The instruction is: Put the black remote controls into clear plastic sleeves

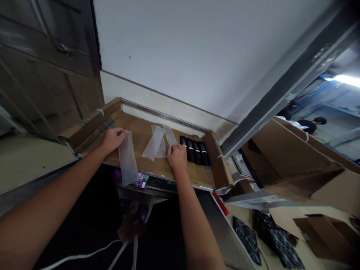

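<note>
My left hand (112,139) pinches the top edge of a clear plastic bag (128,161) that hangs down over the front of a cardboard-lined work surface (146,165). My right hand (177,156) rests on the cardboard with its fingers curled, touching the leftmost of several black rectangular items (195,151) laid side by side. Whether it grips one I cannot tell. Between the hands lie a few more clear bags (157,142), flat on the cardboard.
Cardboard flaps (84,125) wall the surface at left and right, with a white wall behind. To the right stand large cardboard boxes (295,157) and black patterned parts (270,236). White cords (118,253) hang below. Other people are far off at the right.
</note>
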Available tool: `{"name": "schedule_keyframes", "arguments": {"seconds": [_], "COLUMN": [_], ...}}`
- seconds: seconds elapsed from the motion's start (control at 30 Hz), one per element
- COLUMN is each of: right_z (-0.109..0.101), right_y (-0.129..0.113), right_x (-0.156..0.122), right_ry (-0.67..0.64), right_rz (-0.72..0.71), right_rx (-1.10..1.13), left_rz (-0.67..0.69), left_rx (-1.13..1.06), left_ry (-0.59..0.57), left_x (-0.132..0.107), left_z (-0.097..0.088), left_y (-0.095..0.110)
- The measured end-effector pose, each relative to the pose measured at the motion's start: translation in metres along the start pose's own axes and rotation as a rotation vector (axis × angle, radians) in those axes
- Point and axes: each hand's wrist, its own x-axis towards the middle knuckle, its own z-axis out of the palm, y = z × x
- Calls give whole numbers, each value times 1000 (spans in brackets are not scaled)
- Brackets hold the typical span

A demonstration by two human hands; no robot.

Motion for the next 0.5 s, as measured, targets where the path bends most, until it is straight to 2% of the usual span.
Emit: {"name": "schedule_keyframes", "arguments": {"seconds": [0.13,0.23,0.3,0.4,0.5], "right_z": [2,1,0,0,3], "right_y": [-10,-8,-3,4,2], "right_x": [-6,-9,-9,-8,-7], "right_ry": [-5,48,121,214,147], "right_rz": [31,23,86,227,176], "right_rx": [176,387,484,490,489], "left_rz": [-2,-1,-9,-18,-9], "left_rx": [13,17,12,4,-3], "left_ry": [-8,-4,-10,-18,-10], "left_x": [0,0,1,1,1], "left_z": [0,1,2,2,1], "left_y": [0,-1,-2,-3,-1]}}
